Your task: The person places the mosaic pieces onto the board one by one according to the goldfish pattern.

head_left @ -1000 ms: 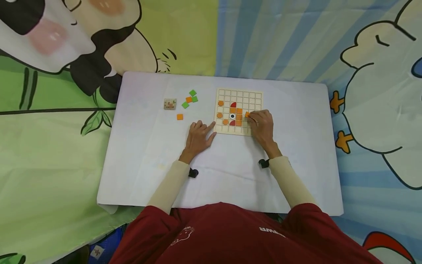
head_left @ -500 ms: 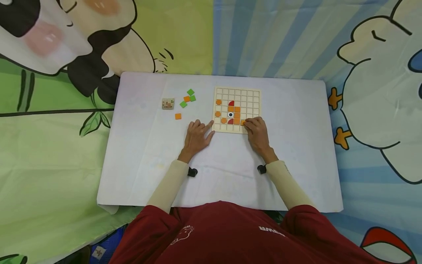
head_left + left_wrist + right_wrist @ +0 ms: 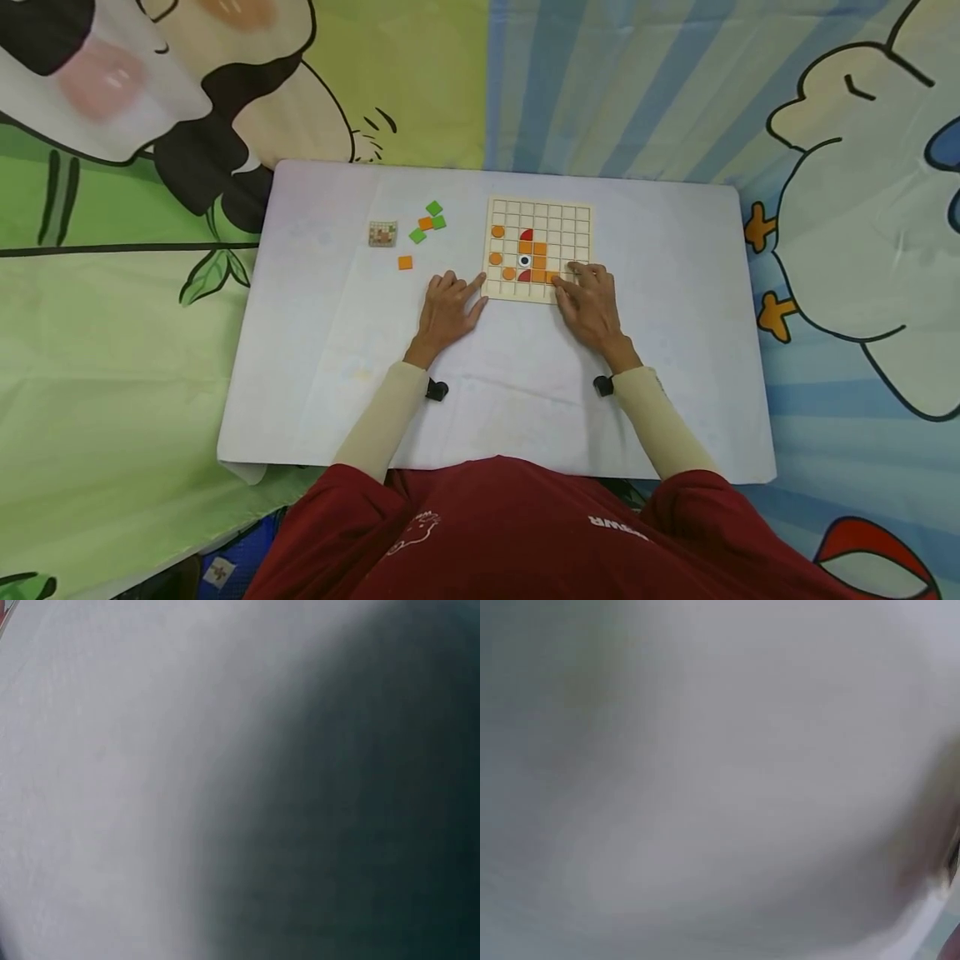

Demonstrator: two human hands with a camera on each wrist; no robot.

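Observation:
A pale grid board [image 3: 577, 218] lies on the white table in the head view. On it sit orange square tiles [image 3: 540, 249], orange round tiles [image 3: 498, 232], red quarter-round tiles [image 3: 527, 235] and a black-and-white eye tile [image 3: 524, 261]. My right hand [image 3: 592, 307] reaches over the board's lower right part, a fingertip touching an orange square tile [image 3: 551, 277] at the right end of its row. At the board's left edge my left hand [image 3: 446, 310] rests with forefinger and thumb spread against the side. Both wrist views are mostly blurred cloth and shadow, showing neither hand's fingers.
Left of the board lie several loose green square tiles [image 3: 434, 207], with an orange square tile [image 3: 426, 223] among them and another orange tile [image 3: 405, 262] nearer. A small picture card [image 3: 382, 234] lies beside them. Printed cloth surrounds the white table [image 3: 322, 367].
My right hand has brought the orange square tile down and left into the board's grid, and its fingers have spread off the tile. The left hand stays at the board's edge.

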